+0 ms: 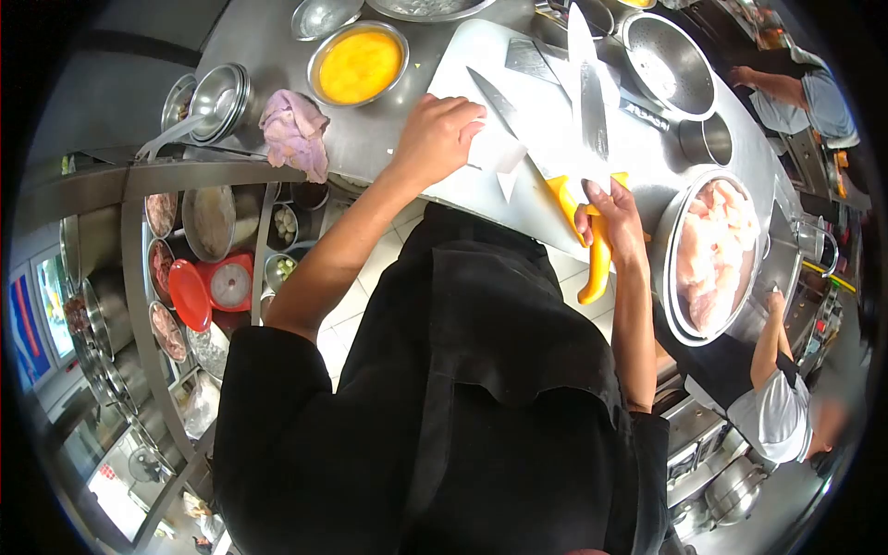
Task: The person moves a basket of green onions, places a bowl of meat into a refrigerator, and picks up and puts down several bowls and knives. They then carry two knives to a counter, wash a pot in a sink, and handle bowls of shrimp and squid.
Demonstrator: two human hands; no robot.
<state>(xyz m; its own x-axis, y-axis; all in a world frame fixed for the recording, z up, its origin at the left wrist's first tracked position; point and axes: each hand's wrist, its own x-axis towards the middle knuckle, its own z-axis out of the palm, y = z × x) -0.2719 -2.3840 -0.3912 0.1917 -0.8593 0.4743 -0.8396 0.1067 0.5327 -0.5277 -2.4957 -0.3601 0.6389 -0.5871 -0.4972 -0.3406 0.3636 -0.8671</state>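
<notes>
My right hand (612, 215) is closed round the yellow handle of a large knife (590, 106), whose blade points away from me over the white cutting board (462, 69). Another yellow handle (562, 202) lies beside it, partly behind my fingers. My left hand (446, 129) has its fingers curled at the board's left side, next to a white sheet (498, 153); whether it grips the sheet is unclear. A second blade (495, 92) lies on the board near that hand. To the right of my right hand stands a metal bowl of raw meat (712, 254).
A bowl of yellow liquid (359, 65), a purple cloth (294, 131) and stacked metal bowls (220, 104) are at the left. A colander (668, 69) and a metal cup (706, 141) stand at the right. Two other people (777, 421) (814, 102) are farther right.
</notes>
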